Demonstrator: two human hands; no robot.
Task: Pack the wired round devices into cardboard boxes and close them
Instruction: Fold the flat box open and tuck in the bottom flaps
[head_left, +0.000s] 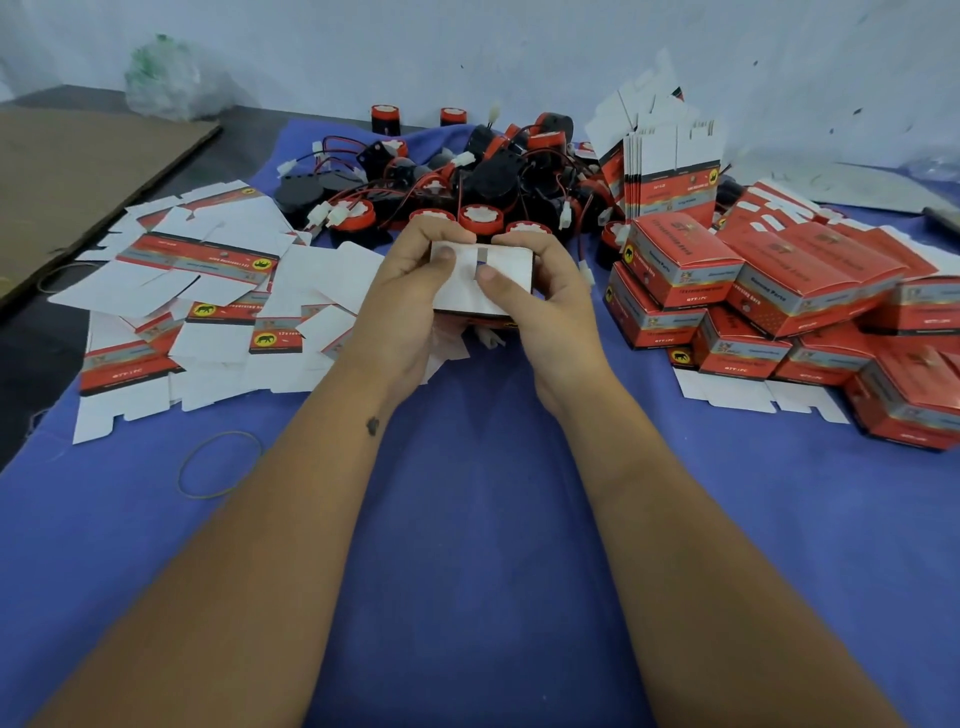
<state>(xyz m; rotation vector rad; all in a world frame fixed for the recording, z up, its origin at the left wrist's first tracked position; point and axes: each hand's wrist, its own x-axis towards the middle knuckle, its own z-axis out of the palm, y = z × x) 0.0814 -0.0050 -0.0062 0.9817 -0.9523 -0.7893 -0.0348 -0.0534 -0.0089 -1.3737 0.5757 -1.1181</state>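
A small cardboard box (511, 270) is held between both hands above the blue cloth, its white flaps facing me. My left hand (402, 296) grips its left side with the thumb pressed on a flap. My right hand (545, 301) grips the right side, thumb on the other flap. Just behind the hands lies a heap of round black-and-red devices (467, 176) with red and black wires and white plugs. I cannot tell what is inside the held box.
Flat unfolded box blanks (208, 291) are spread at the left. Closed red boxes (769, 291) are stacked at the right, with a bundle of upright blanks (670, 171) behind them. A rubber band (218, 465) lies on the blue cloth (467, 519). A cardboard sheet (67, 182) sits far left.
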